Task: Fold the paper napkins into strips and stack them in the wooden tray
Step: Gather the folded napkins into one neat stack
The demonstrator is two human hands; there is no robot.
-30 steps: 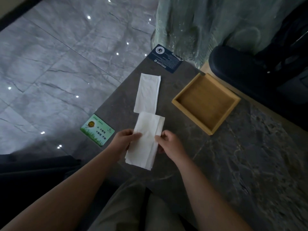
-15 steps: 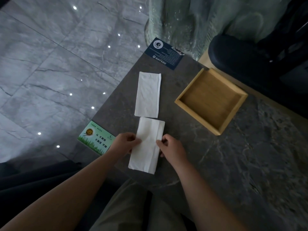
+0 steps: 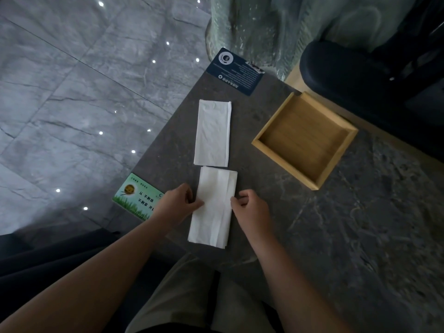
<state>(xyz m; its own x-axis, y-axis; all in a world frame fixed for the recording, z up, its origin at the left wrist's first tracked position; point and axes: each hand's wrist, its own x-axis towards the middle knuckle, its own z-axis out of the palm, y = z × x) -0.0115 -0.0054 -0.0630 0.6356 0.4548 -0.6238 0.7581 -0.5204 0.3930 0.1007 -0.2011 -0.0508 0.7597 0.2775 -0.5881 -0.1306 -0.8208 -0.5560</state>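
Near napkin [image 3: 212, 212] lies flatter on the table [image 3: 341, 227] than a second ago, its long edges pinched by left hand [image 3: 175, 205] and right hand [image 3: 252, 211].

Left hand [image 3: 176, 203], right hand [image 3: 252, 207]: fingers curled.

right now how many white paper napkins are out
2. One folded white paper napkin lies farther up the dark stone table; the second napkin lies nearer, held at its edges by left hand and right hand. Sheets underneath could be hidden.
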